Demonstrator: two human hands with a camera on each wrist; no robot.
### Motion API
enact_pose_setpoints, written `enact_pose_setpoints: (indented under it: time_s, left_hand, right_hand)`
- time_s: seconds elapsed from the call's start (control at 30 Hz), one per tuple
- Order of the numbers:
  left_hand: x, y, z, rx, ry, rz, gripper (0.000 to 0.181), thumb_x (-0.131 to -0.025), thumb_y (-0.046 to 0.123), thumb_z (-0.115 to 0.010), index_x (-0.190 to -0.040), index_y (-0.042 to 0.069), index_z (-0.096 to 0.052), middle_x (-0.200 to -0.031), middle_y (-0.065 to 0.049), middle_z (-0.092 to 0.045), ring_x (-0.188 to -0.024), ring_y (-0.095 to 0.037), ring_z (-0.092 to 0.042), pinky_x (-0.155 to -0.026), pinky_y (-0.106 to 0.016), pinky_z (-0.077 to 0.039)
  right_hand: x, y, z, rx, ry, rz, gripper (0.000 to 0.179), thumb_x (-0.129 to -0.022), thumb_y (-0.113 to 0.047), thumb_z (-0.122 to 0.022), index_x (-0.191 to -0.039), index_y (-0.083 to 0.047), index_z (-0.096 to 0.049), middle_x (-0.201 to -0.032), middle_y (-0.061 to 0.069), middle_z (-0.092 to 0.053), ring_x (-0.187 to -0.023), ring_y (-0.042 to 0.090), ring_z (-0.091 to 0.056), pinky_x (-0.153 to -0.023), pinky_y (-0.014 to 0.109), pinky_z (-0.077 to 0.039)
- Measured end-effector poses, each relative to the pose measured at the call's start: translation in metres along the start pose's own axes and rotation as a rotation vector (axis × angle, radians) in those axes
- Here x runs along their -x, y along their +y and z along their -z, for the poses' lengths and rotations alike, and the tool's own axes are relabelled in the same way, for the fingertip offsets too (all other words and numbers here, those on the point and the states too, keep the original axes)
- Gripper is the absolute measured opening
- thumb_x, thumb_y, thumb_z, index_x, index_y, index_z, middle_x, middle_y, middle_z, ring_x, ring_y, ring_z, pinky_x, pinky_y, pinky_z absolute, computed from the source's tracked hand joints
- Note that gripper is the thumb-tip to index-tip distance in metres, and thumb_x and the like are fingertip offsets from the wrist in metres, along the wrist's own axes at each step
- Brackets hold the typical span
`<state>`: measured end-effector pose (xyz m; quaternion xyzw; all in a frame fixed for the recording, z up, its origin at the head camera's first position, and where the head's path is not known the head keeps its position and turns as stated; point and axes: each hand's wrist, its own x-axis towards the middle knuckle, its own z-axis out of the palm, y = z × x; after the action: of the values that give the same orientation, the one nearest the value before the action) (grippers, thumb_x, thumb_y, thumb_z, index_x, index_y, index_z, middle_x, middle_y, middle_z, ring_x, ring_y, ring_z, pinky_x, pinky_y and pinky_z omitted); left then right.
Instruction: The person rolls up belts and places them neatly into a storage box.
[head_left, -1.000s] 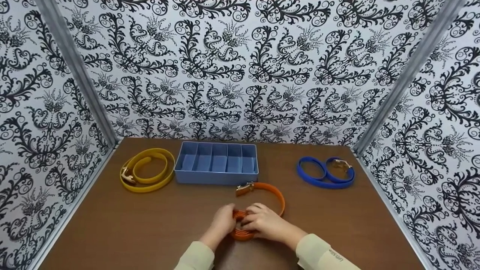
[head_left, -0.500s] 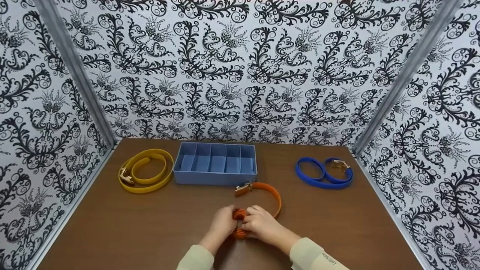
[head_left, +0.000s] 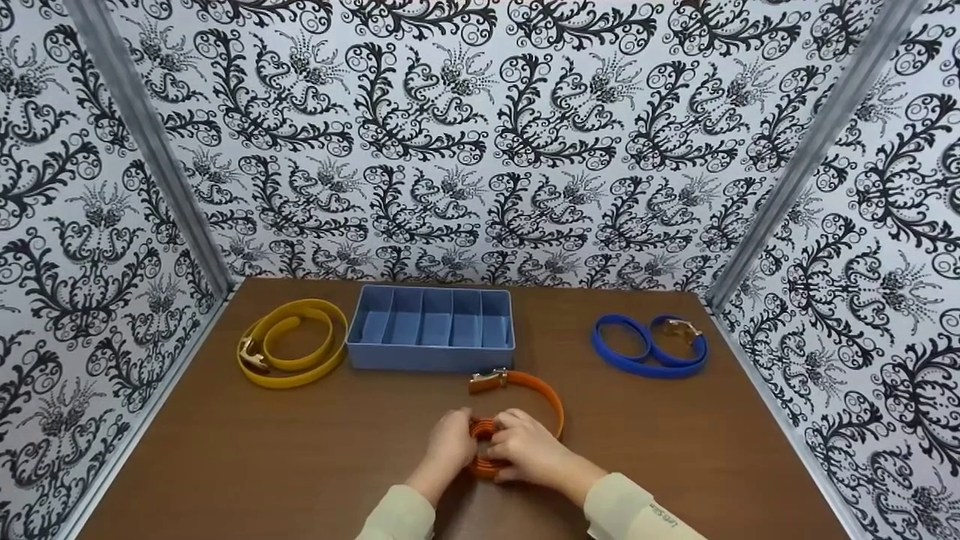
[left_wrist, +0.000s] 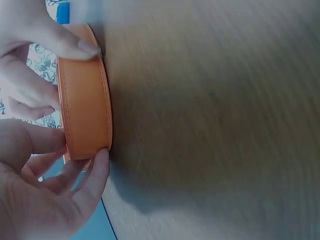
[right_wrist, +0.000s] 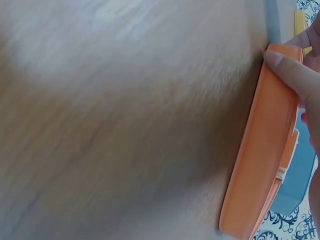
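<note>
An orange belt (head_left: pixel 489 469) stands on its edge in a coil near the front of the table, its loose end curving away to a gold-coloured buckle (head_left: pixel 489 380). My left hand (head_left: pixel 452 442) grips the coil's left side. On the other side, my right hand (head_left: pixel 529 448) holds the coil, some fingers reaching toward its hollow centre. The left wrist view shows the belt's stitched outer face (left_wrist: pixel 86 105) between both hands. In the right wrist view a thumb (right_wrist: pixel 287 70) presses the belt's outer face. Part of the coil is hidden behind the fingers.
Behind the buckle stands a blue-grey box (head_left: pixel 431 357) with several compartments. A loosely coiled yellow belt (head_left: pixel 289 380) lies to its left, and a looped blue belt (head_left: pixel 652 370) lies at the right. Patterned walls (head_left: pixel 465 150) enclose the table (head_left: pixel 300 457).
The coil narrowed and has rounded out slightly again between my hands. My right hand has shifted a little left, and the belt's loose curve has drawn inward. The other belts and the box stay put.
</note>
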<state>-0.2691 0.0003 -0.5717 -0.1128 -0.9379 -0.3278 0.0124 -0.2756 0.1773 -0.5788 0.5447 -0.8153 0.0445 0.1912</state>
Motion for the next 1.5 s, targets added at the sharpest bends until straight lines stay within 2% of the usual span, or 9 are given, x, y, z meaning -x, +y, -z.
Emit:
enact_pose_setpoints:
  time_s: [0.27,0.43,0.63,0.73,0.83,0.97,1.1,1.27,1.5]
  left_hand:
    - [0.0,0.001,0.003,-0.036,-0.034,-0.06,0.031,-0.069,-0.006,-0.076,-0.097,0.005,-0.07,-0.095,-0.01,-0.069,-0.093,-0.032,-0.064,-0.08,-0.045,-0.051]
    - [0.001,-0.003,0.001,-0.06,-0.016,-0.092,0.03,-0.073,-0.008,-0.07,-0.101,0.003,-0.071,-0.097,-0.012,-0.069,-0.093,-0.033,-0.065,-0.079,-0.045,-0.051]
    - [0.005,-0.008,-0.004,-0.021,0.003,-0.146,0.024,-0.078,0.002,-0.072,-0.102,0.007,-0.071,-0.094,-0.01,-0.07,-0.087,-0.033,-0.065,-0.073,-0.045,-0.052]
    - [0.006,-0.009,-0.006,0.039,-0.006,-0.13,0.034,-0.073,0.005,-0.075,-0.107,0.002,-0.068,-0.098,-0.015,-0.068,-0.09,-0.037,-0.063,-0.076,-0.049,-0.05]
    - [0.005,-0.007,-0.007,0.08,0.01,-0.063,0.038,-0.072,0.006,-0.075,-0.108,-0.003,-0.065,-0.098,-0.02,-0.065,-0.091,-0.041,-0.061,-0.078,-0.051,-0.049]
    - [0.003,-0.003,-0.009,0.057,0.027,0.008,0.04,-0.073,0.003,-0.073,-0.109,-0.009,-0.062,-0.098,-0.024,-0.062,-0.093,-0.042,-0.06,-0.081,-0.051,-0.05]
    - [0.001,-0.001,-0.012,0.022,0.021,-0.015,0.039,-0.072,0.001,-0.075,-0.108,-0.009,-0.064,-0.096,-0.022,-0.063,-0.091,-0.04,-0.061,-0.081,-0.049,-0.05]
    - [-0.001,0.003,-0.01,0.024,-0.024,-0.058,0.029,-0.071,0.001,-0.079,-0.097,-0.001,-0.066,-0.09,-0.015,-0.063,-0.087,-0.035,-0.061,-0.079,-0.047,-0.05]
    - [-0.004,0.006,-0.003,-0.026,-0.117,-0.1,0.025,-0.074,-0.004,-0.075,-0.097,0.003,-0.067,-0.094,-0.012,-0.065,-0.092,-0.032,-0.062,-0.08,-0.044,-0.05]
  right_hand:
    - [0.006,0.006,0.01,-0.015,-0.026,0.076,0.041,-0.066,-0.036,-0.087,-0.105,-0.024,-0.077,-0.096,-0.011,-0.071,-0.105,0.021,-0.056,-0.097,0.039,-0.039]
    - [0.004,0.007,0.005,-0.005,0.041,0.095,0.028,-0.067,-0.031,-0.085,-0.093,-0.023,-0.079,-0.086,-0.012,-0.069,-0.094,0.019,-0.056,-0.09,0.037,-0.04]
    - [0.002,0.002,0.002,0.029,0.044,0.062,0.024,-0.059,-0.034,-0.085,-0.079,-0.025,-0.074,-0.071,-0.015,-0.062,-0.076,0.016,-0.044,-0.078,0.035,-0.039]
    - [0.0,-0.001,0.001,0.024,0.041,0.024,0.026,-0.056,-0.035,-0.086,-0.074,-0.024,-0.071,-0.067,-0.014,-0.059,-0.073,0.015,-0.042,-0.077,0.035,-0.039]
    - [-0.003,-0.004,0.001,0.025,0.032,-0.017,0.026,-0.056,-0.035,-0.087,-0.072,-0.023,-0.07,-0.064,-0.013,-0.058,-0.072,0.015,-0.042,-0.078,0.034,-0.04]
    - [-0.006,-0.007,0.001,0.045,0.012,-0.05,0.026,-0.058,-0.036,-0.087,-0.073,-0.023,-0.07,-0.063,-0.013,-0.058,-0.072,0.015,-0.042,-0.08,0.033,-0.04]
    - [-0.005,-0.009,0.0,0.023,0.001,-0.078,0.028,-0.058,-0.039,-0.087,-0.073,-0.022,-0.071,-0.065,-0.012,-0.06,-0.074,0.014,-0.045,-0.082,0.033,-0.041]
    - [0.002,-0.006,0.002,-0.035,-0.024,-0.079,0.029,-0.062,-0.042,-0.088,-0.074,-0.02,-0.073,-0.07,-0.011,-0.062,-0.087,0.015,-0.052,-0.09,0.036,-0.041]
    - [0.008,0.004,0.012,-0.013,-0.068,0.035,0.036,-0.06,-0.037,-0.089,-0.09,-0.023,-0.078,-0.089,-0.01,-0.068,-0.102,0.02,-0.056,-0.095,0.038,-0.039]
